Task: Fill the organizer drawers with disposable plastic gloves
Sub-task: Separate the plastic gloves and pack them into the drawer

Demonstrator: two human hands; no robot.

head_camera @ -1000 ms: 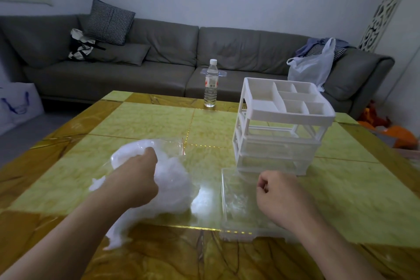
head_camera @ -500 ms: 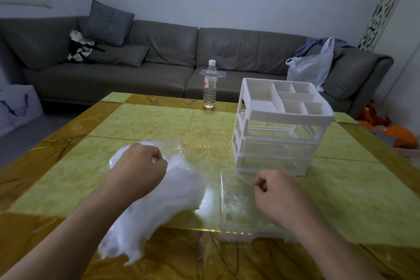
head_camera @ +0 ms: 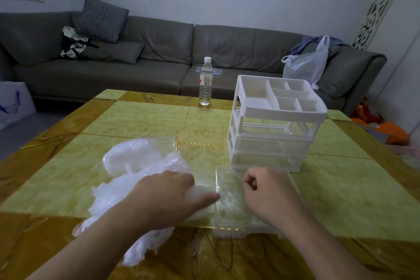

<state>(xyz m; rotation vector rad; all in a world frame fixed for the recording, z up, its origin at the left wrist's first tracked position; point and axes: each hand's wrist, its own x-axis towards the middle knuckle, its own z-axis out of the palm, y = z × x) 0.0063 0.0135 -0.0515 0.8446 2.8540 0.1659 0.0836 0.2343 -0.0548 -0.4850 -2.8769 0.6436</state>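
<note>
Left hand (head_camera: 168, 198) grips a wad of gloves (head_camera: 118, 198); right hand (head_camera: 268, 198) rests curled, seemingly empty, in the drawer (head_camera: 229, 229).
We judge the drawer lies on the counter (head_camera: 141, 116), before the organizer (head_camera: 272, 125), for easy loading.

The yellow-green tabletop (head_camera: 141, 118) is occupied by a water bottle (head_camera: 205, 82), a white organizer (head_camera: 272, 125), a clear drawer (head_camera: 229, 191) and crumpled plastic gloves (head_camera: 127, 188).

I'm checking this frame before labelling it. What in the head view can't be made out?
- Left hand: its grip on the gloves is hidden by its own back.
- Right hand: whether the curled fingers hold anything.
- Clear drawer: contents, lost in transparency and glare.
- Water bottle: label too small.
</note>
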